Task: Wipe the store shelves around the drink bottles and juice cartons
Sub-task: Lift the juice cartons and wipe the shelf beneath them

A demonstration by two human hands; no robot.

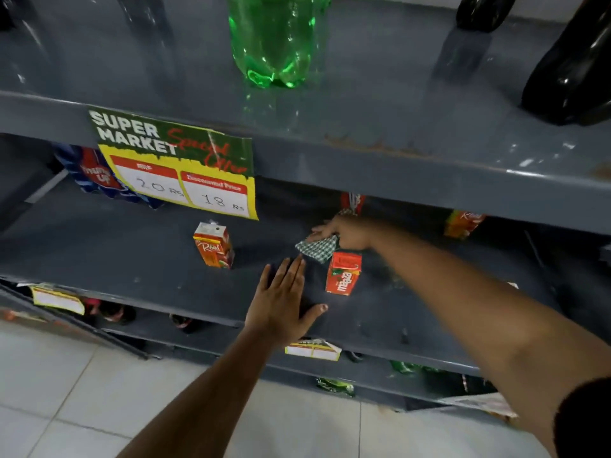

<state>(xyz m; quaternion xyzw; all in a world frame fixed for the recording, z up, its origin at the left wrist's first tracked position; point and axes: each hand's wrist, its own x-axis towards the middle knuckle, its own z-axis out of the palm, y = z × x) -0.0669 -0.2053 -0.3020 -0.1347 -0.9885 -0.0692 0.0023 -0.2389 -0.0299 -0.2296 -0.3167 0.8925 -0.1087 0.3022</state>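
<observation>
Below price sign (178, 166): three juice cartons (214, 245) — one checked cloth (318, 247). Above: one green bottle (276, 38), two dark bottles (572, 71).

I read shelves (413, 166) as grey-blue. Cloth (317, 247): green-white check. Maaza carton (342, 274): red, white lettering. Real carton (213, 244): orange-red. Upper bottle (276, 38): translucent green. Bottles at right (572, 71): glossy black. Offer sign (178, 166): green, yellow, red, white panels. Floor tiles (49, 375): off-white.

Both forearms are bare; a dark sleeve (585, 421) edge shows high on the right arm only.
</observation>
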